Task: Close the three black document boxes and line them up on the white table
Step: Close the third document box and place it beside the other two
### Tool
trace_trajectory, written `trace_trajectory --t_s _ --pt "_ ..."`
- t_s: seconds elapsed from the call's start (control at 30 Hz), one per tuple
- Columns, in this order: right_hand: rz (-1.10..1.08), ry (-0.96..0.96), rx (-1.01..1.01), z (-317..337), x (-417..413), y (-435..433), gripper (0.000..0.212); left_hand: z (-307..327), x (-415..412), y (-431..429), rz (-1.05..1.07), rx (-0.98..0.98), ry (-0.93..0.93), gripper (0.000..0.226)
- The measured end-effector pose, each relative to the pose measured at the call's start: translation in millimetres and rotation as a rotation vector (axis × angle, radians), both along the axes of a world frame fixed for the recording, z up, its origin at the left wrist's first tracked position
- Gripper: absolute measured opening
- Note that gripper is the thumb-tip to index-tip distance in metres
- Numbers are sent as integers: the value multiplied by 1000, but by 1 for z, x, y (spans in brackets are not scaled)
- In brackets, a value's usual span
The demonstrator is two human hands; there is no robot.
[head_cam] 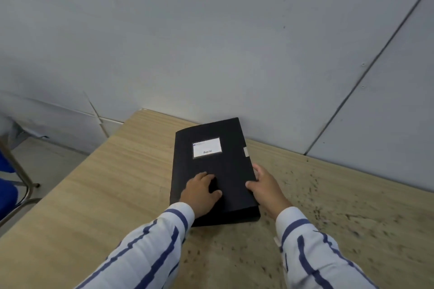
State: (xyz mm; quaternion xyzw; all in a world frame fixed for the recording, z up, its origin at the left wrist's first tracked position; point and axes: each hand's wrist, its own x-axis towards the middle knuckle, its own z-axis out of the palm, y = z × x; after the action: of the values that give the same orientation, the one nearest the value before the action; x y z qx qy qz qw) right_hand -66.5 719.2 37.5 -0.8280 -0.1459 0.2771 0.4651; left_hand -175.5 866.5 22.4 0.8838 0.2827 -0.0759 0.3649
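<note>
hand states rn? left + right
Left hand: open, palm flat on the black document box lid.
Right hand: fingers curled around the box's right edge, gripping it.

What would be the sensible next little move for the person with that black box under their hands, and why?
Probably lifting the black box off the wooden table. Its lid looks shut flat, the left hand lies on top and the right hand grips its right edge. Only this one box is in view, and this tabletop is wood-coloured, not white, so it likely has to be carried elsewhere.
</note>
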Motion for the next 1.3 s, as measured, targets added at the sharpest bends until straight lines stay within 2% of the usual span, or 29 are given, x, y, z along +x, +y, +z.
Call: trace_trajectory --t_s 0.2,0.3,0.4,0.63,0.73,0.83,1.0,1.3 --pt "45 -110 -273 -43 -2 0 64 -34 -11 22 133 179 93 72" --pt "22 -218 -466 -50 -3 7 50 -41 -19 28 189 140 97 83" --pt "17 -231 -535 -52 -7 9 39 -47 -23 31 232 71 56 89" --pt "20 -220 -528 -67 -14 4 49 -46 -34 38 289 -53 4 84" --pt "-147 -106 -430 -68 -22 3 41 -49 -40 35 429 -135 -113 67" --pt "-185 3 -378 -65 -28 -1 42 -47 -43 32 496 -208 -120 56" --pt "-191 79 -243 -55 -43 -9 42 -44 -48 41 435 -247 -153 57" --pt "-379 90 -100 -48 -70 -66 35 -43 -49 -2 299 -291 -182 56"
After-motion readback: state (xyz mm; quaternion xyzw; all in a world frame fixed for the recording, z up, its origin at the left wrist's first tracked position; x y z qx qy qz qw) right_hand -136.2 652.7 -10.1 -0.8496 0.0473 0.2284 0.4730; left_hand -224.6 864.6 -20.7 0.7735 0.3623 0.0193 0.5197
